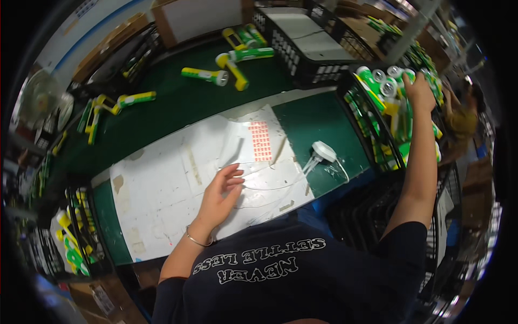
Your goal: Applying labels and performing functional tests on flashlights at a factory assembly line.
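Observation:
My left hand (220, 195) hovers over the white board (156, 189), its fingers loosely bent and apart, holding nothing. Just beyond its fingertips lies a sheet of small red-printed stickers (260, 141) on white backing. My right arm stretches out to the far right, where a black crate (372, 141) is filled with green, white and yellow flashlights (389, 87). There my right hand (420, 93) has its fingers bent down around the head of one flashlight among the others. Part of that flashlight is hidden by the hand.
A white many-sided device (324, 151) with cords lies right of the board. Loose flashlights (204, 75) lie on the green table (167, 110) beyond. A black crate with a white lining (318, 46) stands at the back; another flashlight crate (81, 232) is at left. A person (465, 116) is at far right.

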`<state>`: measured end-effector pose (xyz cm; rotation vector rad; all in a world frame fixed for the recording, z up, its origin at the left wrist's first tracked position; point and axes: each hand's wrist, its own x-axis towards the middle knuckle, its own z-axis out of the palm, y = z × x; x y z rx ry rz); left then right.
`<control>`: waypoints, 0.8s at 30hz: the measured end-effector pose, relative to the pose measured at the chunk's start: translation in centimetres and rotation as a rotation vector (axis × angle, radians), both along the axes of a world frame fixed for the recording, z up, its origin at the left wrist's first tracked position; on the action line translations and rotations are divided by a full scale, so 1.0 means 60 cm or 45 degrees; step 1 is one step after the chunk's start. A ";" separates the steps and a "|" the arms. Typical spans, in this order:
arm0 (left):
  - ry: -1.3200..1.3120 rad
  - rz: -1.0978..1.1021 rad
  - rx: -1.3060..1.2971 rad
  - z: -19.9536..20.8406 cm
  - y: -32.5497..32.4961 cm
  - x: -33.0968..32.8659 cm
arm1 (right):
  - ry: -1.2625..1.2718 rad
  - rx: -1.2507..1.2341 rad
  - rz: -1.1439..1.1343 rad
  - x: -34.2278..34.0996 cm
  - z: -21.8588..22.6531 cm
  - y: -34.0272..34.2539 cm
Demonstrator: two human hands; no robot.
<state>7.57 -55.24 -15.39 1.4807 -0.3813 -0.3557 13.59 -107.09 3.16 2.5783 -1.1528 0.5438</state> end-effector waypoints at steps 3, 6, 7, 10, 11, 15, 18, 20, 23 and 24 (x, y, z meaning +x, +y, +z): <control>-0.012 0.054 0.020 0.003 -0.001 -0.003 | -0.132 0.177 0.809 0.158 -0.084 0.149; -0.029 0.112 0.041 0.008 0.013 0.001 | 0.110 0.429 1.265 0.225 -0.161 0.377; -0.038 0.124 0.077 0.012 0.018 0.003 | 0.245 0.439 1.237 0.253 -0.200 0.422; -0.065 0.190 0.159 0.028 0.039 0.008 | 0.412 0.650 1.057 0.311 -0.268 0.520; -0.054 0.203 0.174 0.027 0.046 0.009 | 0.429 0.758 0.967 0.331 -0.294 0.537; 0.053 0.240 0.120 0.021 0.059 0.008 | 0.005 1.688 0.883 0.374 -0.358 0.525; 0.155 0.174 -0.147 0.012 0.057 0.032 | 0.065 3.008 0.954 0.263 -0.285 0.539; 0.304 0.227 -0.448 0.021 0.032 0.070 | 0.175 3.300 0.984 0.145 -0.243 0.559; 0.671 0.004 -1.199 0.061 0.001 0.113 | 0.494 3.623 0.959 -0.002 -0.241 0.574; 0.748 -0.115 -1.312 0.057 0.000 0.115 | 0.645 3.788 0.948 -0.027 -0.243 0.578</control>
